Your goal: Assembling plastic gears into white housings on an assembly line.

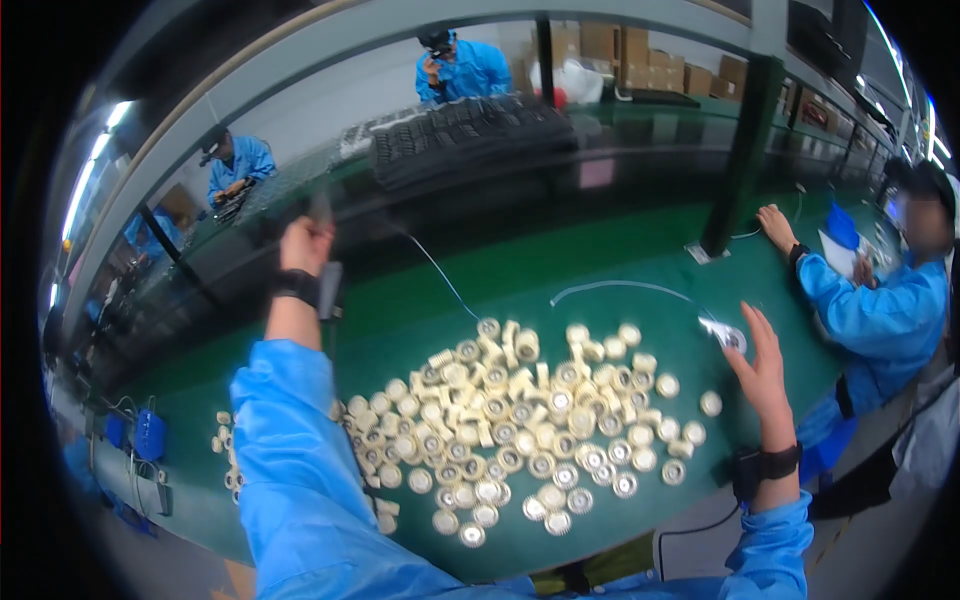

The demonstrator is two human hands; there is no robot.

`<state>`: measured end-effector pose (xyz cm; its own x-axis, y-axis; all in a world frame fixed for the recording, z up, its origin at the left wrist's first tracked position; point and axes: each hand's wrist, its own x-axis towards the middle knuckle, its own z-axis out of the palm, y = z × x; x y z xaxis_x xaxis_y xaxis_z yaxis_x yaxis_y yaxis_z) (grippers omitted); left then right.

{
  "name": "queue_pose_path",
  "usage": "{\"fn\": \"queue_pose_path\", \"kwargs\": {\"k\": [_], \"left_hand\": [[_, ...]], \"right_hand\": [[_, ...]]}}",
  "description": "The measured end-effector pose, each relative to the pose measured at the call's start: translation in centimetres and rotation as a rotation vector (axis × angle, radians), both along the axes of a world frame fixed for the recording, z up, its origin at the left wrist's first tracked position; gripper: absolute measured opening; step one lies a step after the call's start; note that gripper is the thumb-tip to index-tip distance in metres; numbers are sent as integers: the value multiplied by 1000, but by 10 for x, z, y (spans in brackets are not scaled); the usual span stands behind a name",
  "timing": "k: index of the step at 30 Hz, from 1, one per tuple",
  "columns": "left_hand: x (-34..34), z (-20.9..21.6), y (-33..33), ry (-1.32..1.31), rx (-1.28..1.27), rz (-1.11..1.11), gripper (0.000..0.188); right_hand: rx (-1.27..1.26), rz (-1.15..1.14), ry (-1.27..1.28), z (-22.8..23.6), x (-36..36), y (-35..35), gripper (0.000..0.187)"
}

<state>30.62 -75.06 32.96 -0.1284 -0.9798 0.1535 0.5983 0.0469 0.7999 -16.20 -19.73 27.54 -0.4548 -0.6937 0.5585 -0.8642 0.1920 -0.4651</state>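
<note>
A spread pile of small cream toothed plastic wheels [520,410], several with grey metal centres, lies on the green bench in front of me. My left hand [307,245] is stretched out past the pile, over the dark belt at the far left. Its fingers are drawn together around a blurred greyish thing that I cannot make out. On the right side, my right hand [765,370] is open with fingers apart, beside a small white object [722,333] with a rounded end. Whether the thumb touches that object, I cannot tell.
A pale thin strip [620,285] curves across the green bench [640,240]. Beyond the dark belt [340,210] sits a stack of black trays [470,140]. A post [740,160] rises at right. A co-worker [880,290] reaches onto the bench there; other people work across the belt.
</note>
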Motion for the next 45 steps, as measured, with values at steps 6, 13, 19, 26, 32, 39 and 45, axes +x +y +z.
{"fn": "queue_pose_path", "kwargs": {"k": [6, 13, 19, 26, 32, 39, 45], "left_hand": [[-19, -88, -2, -582, 366, 349, 26], [-17, -95, 2, -1518, 173, 565, 22], [-14, -93, 8, -1622, 224, 521, 27], [-19, 20, 70, -1409, -31, 114, 27], [-93, 134, 315, -843, -502, -649, 34], [-95, 66, 482, -312, -149, -973, 60], [-89, 14, 518, -43, -18, -783, 70]], "right_hand": [[134, -24, -132, -30, -20, -17, 69], [177, -44, 40, -29, -25, -23, 55], [136, -62, -44, -32, -24, -17, 54], [-97, 32, -468, -38, -49, -14, 39], [-519, 476, -906, 80, 53, -2, 39], [-580, 717, 173, 95, 205, 2, 63], [-494, 705, -56, 59, 237, 32, 62]]}}
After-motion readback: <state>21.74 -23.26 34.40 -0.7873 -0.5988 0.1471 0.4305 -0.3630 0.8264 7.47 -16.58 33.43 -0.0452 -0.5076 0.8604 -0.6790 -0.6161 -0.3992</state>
